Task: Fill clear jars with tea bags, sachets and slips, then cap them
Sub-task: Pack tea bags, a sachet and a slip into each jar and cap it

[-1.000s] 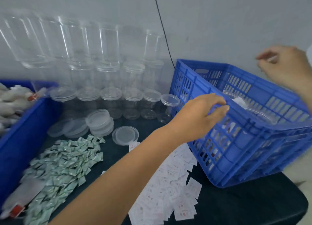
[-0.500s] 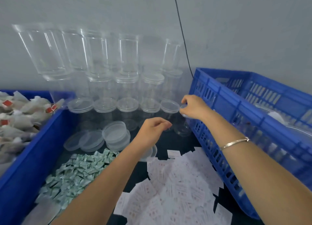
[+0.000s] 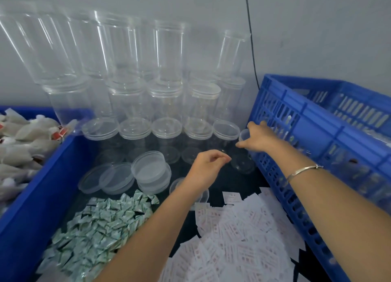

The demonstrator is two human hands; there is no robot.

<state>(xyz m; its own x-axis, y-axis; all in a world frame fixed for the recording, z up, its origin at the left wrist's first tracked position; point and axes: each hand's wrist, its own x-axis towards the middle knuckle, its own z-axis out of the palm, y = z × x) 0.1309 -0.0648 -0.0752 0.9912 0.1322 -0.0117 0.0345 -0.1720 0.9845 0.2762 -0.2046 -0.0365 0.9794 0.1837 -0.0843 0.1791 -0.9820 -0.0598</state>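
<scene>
The right hand holds the end jar at one o'clock, fingers grasping its rim beside the crate. The left hand hovers loosely curled, empty. Recommend a straight lift, clear of the neighbouring jars.

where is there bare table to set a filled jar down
One bare dark patch of table lies between the front jar row, the slips and the right crate. Crowded: stacked jars at back, loose lids and sachets left, slips in front.
</scene>
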